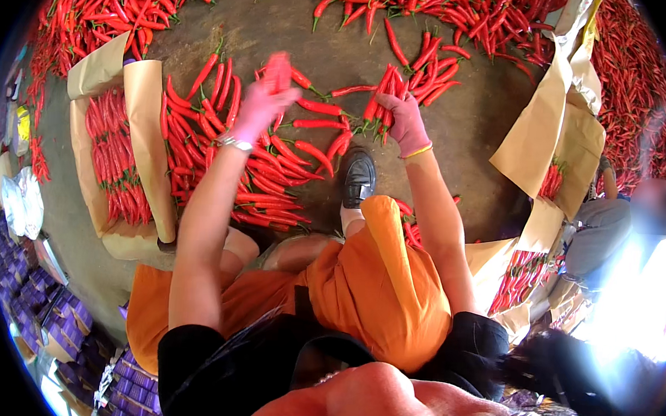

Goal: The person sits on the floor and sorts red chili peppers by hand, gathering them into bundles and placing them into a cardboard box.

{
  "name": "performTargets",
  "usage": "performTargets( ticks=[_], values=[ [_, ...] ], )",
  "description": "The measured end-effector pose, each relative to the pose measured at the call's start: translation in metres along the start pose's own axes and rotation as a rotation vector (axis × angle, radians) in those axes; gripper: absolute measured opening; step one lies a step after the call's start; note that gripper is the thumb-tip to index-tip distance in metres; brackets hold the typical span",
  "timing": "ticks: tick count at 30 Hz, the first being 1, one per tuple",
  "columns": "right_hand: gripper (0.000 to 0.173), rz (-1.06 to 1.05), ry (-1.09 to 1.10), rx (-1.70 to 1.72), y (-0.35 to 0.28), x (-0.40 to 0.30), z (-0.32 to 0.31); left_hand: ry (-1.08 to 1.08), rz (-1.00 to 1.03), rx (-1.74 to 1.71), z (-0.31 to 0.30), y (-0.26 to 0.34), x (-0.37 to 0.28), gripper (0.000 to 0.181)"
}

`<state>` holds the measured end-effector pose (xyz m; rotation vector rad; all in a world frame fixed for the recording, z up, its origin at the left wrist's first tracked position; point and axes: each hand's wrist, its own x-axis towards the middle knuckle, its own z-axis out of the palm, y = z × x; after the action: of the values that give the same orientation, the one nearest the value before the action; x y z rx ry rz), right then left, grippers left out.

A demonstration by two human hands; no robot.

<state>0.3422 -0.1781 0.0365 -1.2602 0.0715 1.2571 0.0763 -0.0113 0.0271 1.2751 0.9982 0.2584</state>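
Observation:
My right hand (405, 118), in a pink glove with a yellow cuff edge, grips a small bunch of red chili peppers (381, 100) by their middles. Green stems poke out below the fingers. To its left, my left hand (265, 103) is gloved in pink and blurred by motion. Something red shows at its fingers, and whether that is peppers or the glove cannot be made out. Under and beside this hand a loose heap of red chili peppers (261, 170) spreads over the concrete floor (219, 10). More loose peppers (438, 78) lie just beyond my right hand.
A paper-lined box (167, 199) at left holds peppers packed in rows. Other paper-lined boxes (560, 135) (491, 253) stand at right. Large pepper piles (423, 3) (627, 82) lie ahead and right. A person (597, 233) sits at far right. Purple boxes (67, 329) are stacked at lower left.

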Motion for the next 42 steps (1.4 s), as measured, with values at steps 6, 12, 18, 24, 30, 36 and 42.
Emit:
performTargets(
  ticks=[6,12,18,24,30,36,42],
  values=[
    [0.034,-0.044,-0.067,-0.598,-0.002,-0.04,-0.026,-0.267,0.238,1.328,0.133,0.026,0.088,0.041],
    [0.046,-0.757,-0.428,-1.686,0.065,-0.038,-0.013,-0.043,0.002,0.666,0.08,0.062,0.098,0.052],
    [0.044,-0.562,-0.251,-1.72,-0.009,-0.001,0.007,-0.202,0.082,0.3,-0.008,0.08,-0.003,0.042],
    [0.048,-0.471,0.002,-1.29,-0.028,-0.019,-0.04,0.17,0.385,0.999,0.083,-0.033,-0.047,0.05],
    [0.047,-0.325,0.076,-1.171,0.003,-0.041,-0.074,0.648,0.174,0.832,0.11,-0.052,-0.021,0.043],
    [0.033,-0.8,-0.268,-1.733,0.003,-0.021,-0.004,0.513,-0.079,-0.258,0.074,-0.05,-0.029,0.024],
    [0.018,-0.793,-0.468,-2.338,0.02,0.019,0.039,0.626,-0.024,-0.699,0.023,-0.078,-0.094,0.031]
  ],
)
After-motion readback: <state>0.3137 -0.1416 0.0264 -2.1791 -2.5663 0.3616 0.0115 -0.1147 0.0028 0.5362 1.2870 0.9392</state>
